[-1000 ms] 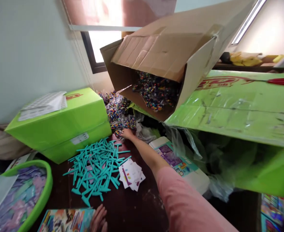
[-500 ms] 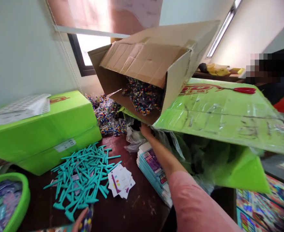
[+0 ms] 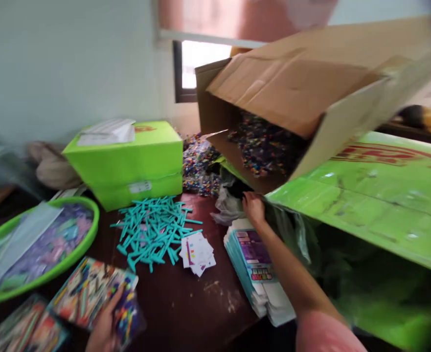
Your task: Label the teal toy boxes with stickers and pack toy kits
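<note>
My left hand (image 3: 107, 315) is closed on a clear bag of colourful small pieces (image 3: 129, 313), held at the bottom left over printed boxes (image 3: 90, 288). Farther off, my right hand (image 3: 254, 208) is at the mouth of a large green carton (image 3: 347, 190), by crumpled clear plastic (image 3: 226, 205). Its fingers look curled; what they grip, if anything, is hidden. Directly above it, a tilted brown cardboard box (image 3: 274, 93) holds many bags of similar pieces (image 3: 262, 146). A stack of flat printed cartons (image 3: 252, 254) lies under my right forearm.
Turquoise T-shaped sticks (image 3: 156, 230) lie heaped mid-table beside white printed cards (image 3: 197, 252). At the left stands a green basket (image 3: 95, 215) of packets. Behind are a closed green box (image 3: 142, 161) and more bagged pieces (image 3: 200, 161) against the wall.
The view has swung left, bringing the basket and printed boxes further into sight. My left hand with its bag has come up into view. My right hand stays at the carton's mouth.
</note>
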Motion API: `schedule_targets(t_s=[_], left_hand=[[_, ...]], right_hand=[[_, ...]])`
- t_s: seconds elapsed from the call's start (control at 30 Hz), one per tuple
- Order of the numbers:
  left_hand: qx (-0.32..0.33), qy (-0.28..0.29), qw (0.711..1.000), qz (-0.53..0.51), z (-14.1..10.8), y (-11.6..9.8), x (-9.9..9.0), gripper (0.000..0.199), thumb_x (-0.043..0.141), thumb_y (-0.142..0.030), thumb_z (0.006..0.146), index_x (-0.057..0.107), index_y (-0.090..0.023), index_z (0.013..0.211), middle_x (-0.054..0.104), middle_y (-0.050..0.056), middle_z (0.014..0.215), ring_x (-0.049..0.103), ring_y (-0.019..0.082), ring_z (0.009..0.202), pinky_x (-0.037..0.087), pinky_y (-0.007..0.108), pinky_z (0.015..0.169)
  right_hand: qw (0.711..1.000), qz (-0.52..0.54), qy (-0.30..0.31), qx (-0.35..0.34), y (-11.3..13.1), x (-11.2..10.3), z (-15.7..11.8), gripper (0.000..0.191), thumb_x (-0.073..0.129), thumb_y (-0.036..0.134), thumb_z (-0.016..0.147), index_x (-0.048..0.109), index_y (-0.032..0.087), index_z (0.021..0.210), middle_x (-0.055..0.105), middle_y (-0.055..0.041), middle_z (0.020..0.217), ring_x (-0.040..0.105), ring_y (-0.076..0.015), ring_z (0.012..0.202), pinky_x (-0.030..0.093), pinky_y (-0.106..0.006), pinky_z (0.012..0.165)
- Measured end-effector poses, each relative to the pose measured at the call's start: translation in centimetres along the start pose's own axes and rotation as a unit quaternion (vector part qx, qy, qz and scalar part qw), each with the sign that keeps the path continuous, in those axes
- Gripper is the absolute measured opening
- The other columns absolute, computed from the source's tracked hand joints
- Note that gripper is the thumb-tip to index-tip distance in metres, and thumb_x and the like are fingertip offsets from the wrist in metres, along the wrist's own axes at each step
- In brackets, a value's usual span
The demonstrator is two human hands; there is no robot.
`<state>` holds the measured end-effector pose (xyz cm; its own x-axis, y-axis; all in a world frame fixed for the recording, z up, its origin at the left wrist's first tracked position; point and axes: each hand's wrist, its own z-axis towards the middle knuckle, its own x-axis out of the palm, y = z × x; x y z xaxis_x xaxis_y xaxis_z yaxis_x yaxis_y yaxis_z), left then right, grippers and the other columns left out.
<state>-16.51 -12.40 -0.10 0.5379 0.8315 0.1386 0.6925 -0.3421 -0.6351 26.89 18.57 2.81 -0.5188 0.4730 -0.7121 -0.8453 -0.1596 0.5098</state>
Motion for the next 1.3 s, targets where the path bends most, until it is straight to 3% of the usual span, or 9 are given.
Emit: schedule_targets(t_s=[0.1,0.2,0.37,0.5,0.63,0.8,0.93,1.13,1.3], left_hand=[[0.015,0.079,0.993,-0.092,-0.6,1.0,0.5,0.023,0.070,-0.017,0.084,0.069,-0.020,0.107,0.077,0.000,0.083,0.074,0.018,0.066,0.064,0.035,0.073],[0.026,0.170,0.974,-0.150,-0.9,2.4,1.4,0.016,0.064,-0.026,0.093,0.069,-0.014,0.102,0.077,0.007,0.092,0.075,0.019,0.084,0.061,0.034,0.085],[0.088,0.246,0.959,-0.114,-1.6,5.0,-0.2,0.043,0.087,-0.032,0.071,0.069,-0.019,0.108,0.076,0.005,0.106,0.071,0.022,0.101,0.053,0.034,0.098],[0.067,0.215,0.972,-0.064,-1.7,5.8,-3.5,0.047,0.090,-0.031,0.064,0.069,-0.016,0.104,0.077,0.006,0.098,0.072,0.022,0.089,0.055,0.035,0.087],[0.035,0.208,0.976,-0.057,-1.8,6.3,-5.3,0.048,0.090,-0.029,0.063,0.067,-0.015,0.102,0.077,0.006,0.092,0.073,0.021,0.079,0.057,0.035,0.079],[0.045,0.193,0.976,-0.094,-2.1,6.7,-6.7,0.044,0.089,-0.028,0.066,0.067,-0.017,0.102,0.078,0.005,0.095,0.073,0.020,0.085,0.057,0.033,0.084],[-0.007,0.211,0.974,-0.081,-1.6,6.6,-8.1,0.035,0.084,-0.021,0.072,0.069,-0.015,0.103,0.078,0.007,0.095,0.073,0.020,0.083,0.058,0.032,0.081],[-0.150,0.285,0.946,-0.045,-0.6,7.2,-8.5,0.015,0.068,-0.024,0.088,0.071,-0.012,0.097,0.073,0.005,0.073,0.069,0.017,0.061,0.055,0.027,0.066],[-0.202,0.304,0.925,-0.107,-1.1,8.9,-8.5,0.021,0.059,-0.033,0.093,0.070,-0.015,0.098,0.073,0.005,0.074,0.070,0.018,0.064,0.057,0.031,0.070]], right_hand=[[0.980,0.193,0.034,-0.032,6.6,1.2,-7.1,0.037,0.055,0.038,0.094,0.065,0.015,0.121,0.068,-0.0144,0.119,0.064,-0.0255,0.104,0.051,-0.043,0.096],[0.890,0.387,0.243,0.013,14.2,2.7,-17.6,0.041,0.060,0.048,0.092,0.066,0.022,0.124,0.072,-0.0075,0.110,0.068,-0.0243,0.096,0.056,-0.042,0.088],[0.822,0.391,0.412,-0.045,22.5,5.1,-28.9,0.029,0.069,0.042,0.089,0.076,0.028,0.114,0.074,-0.0085,0.098,0.069,-0.0291,0.090,0.056,-0.046,0.085],[0.844,0.300,0.411,-0.169,25.3,7.7,-27.7,0.030,0.050,0.036,0.101,0.075,0.024,0.115,0.075,-0.0078,0.105,0.069,-0.0248,0.097,0.055,-0.037,0.088],[0.865,0.200,0.386,-0.250,28.2,12.1,-24.9,0.038,0.047,0.016,0.099,0.065,0.020,0.132,0.064,-0.0119,0.135,0.052,-0.0289,0.129,0.032,-0.048,0.116],[0.876,0.063,0.376,-0.296,29.0,15.4,-23.8,0.037,0.044,0.009,0.098,0.071,0.014,0.122,0.070,-0.0186,0.115,0.057,-0.0302,0.115,0.035,-0.052,0.109],[0.887,0.116,0.359,-0.268,27.2,12.4,-24.3,0.036,0.044,0.015,0.101,0.072,0.019,0.123,0.068,-0.0139,0.122,0.057,-0.0259,0.118,0.041,-0.045,0.106],[0.688,0.308,0.519,-0.402,25.0,4.4,-29.9,0.044,0.054,0.006,0.093,0.075,0.037,0.117,0.054,-0.0014,0.149,0.033,-0.0228,0.149,0.021,-0.054,0.122],[0.682,0.337,0.557,-0.332,23.9,3.2,-33.1,0.059,0.040,-0.003,0.088,0.069,0.029,0.128,0.054,-0.0065,0.150,0.032,-0.0202,0.151,0.017,-0.055,0.124]])
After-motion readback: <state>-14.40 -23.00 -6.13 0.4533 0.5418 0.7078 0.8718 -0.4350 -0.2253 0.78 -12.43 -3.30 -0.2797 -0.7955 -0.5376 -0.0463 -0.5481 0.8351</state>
